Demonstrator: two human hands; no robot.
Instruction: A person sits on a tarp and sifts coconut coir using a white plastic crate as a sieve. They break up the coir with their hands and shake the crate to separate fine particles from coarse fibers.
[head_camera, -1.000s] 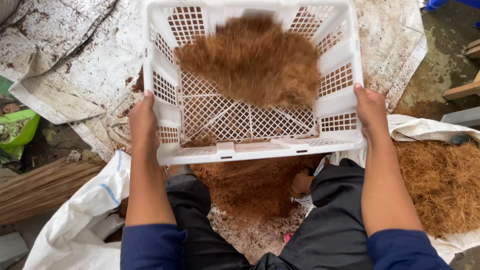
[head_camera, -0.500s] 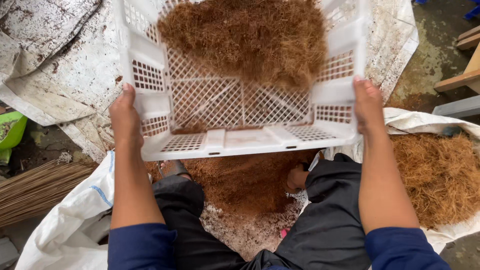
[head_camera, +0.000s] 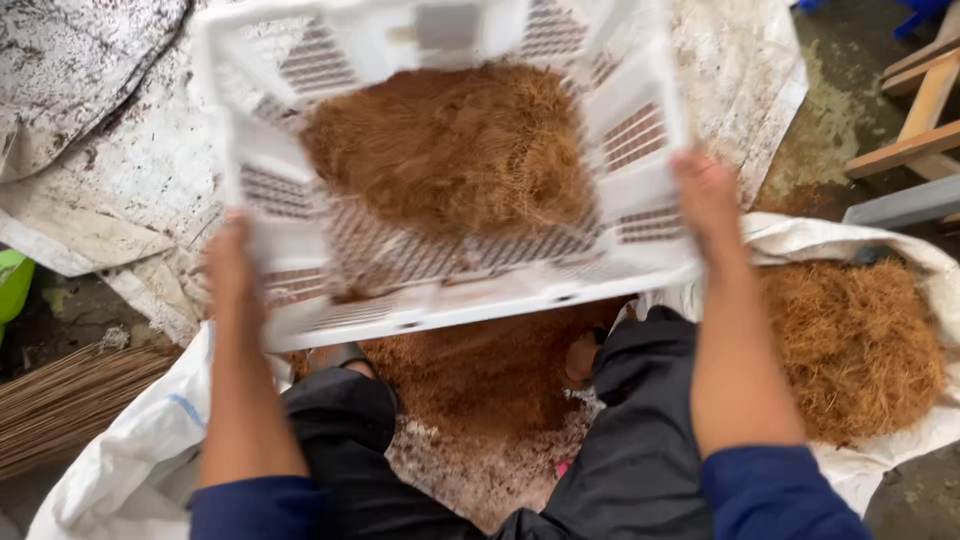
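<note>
far left: a bundle of thin brown sticks (head_camera: 60, 400) lies on the ground, a sliver of green (head_camera: 12, 285) above it, and a dirty grey sheet (head_camera: 90, 130) is spread across the upper left. left hand (head_camera: 228, 265) grips the left wall of a white plastic lattice crate (head_camera: 330, 75), fingers clamped over the rim, blurred. crate held up off the ground, tipped, its near edge over the person's lap. a mound of brown coir fibre (head_camera: 450, 150) sits inside, bunched toward the far wall and middle of the crate floor. below the crate, fine brown dust (head_camera: 480, 375) lies heaped on a white sack (head_camera: 130, 470) between the person's dark trouser legs (head_camera: 350, 440). right hand (head_camera: 705, 195) grips the crate's right wall, fingers wrapped over the rim. further right, a second pile of coarse fibre (head_camera: 855, 340) rests in an open white bag (head_camera: 800, 235); wooden battens (head_camera: 915, 120) at the top right corner
</note>
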